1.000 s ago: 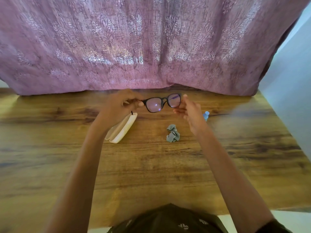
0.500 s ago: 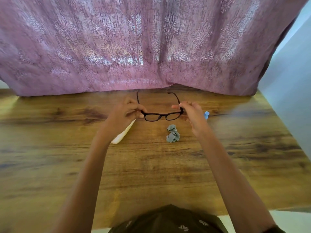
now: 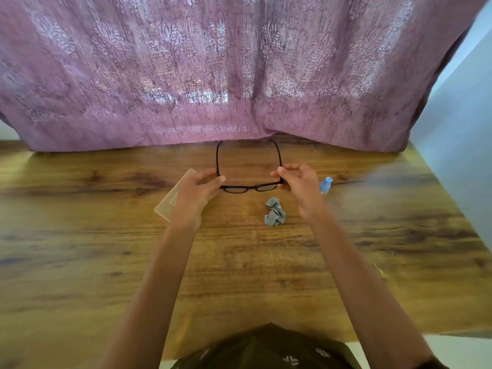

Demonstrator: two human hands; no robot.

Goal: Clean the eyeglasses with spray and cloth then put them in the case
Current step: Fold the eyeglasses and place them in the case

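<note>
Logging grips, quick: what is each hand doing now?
Left hand: closed on the eyeglasses, left corner.
Right hand: closed on their right corner.

Black-framed eyeglasses (image 3: pixel 249 179), crumpled grey cloth (image 3: pixel 274 212), pale cream translucent case (image 3: pixel 173 198) at left, spray bottle (image 3: pixel 326 184) with light blue cap at right, brown wood-grain table (image 3: pixel 106 257) with dark streaks, mauve curtain (image 3: pixel 213 70) with pale floral damask pattern at far side

Black-framed eyeglasses (image 3: pixel 249 186) are being held above the wooden table (image 3: pixel 106 257), left hand (image 3: pixel 198 190) at the left hinge, right hand (image 3: pixel 299 185) at the right, temples pointing away toward the patterned purple curtain (image 3: pixel 239 75). Crumpled grey cloth (image 3: pixel 274 211) is lying just nearer, beneath. Translucent case (image 3: pixel 173 199) is lying left, under the left hand. Small blue-capped spray bottle (image 3: pixel 326 185) is standing just right of the right hand.
</note>
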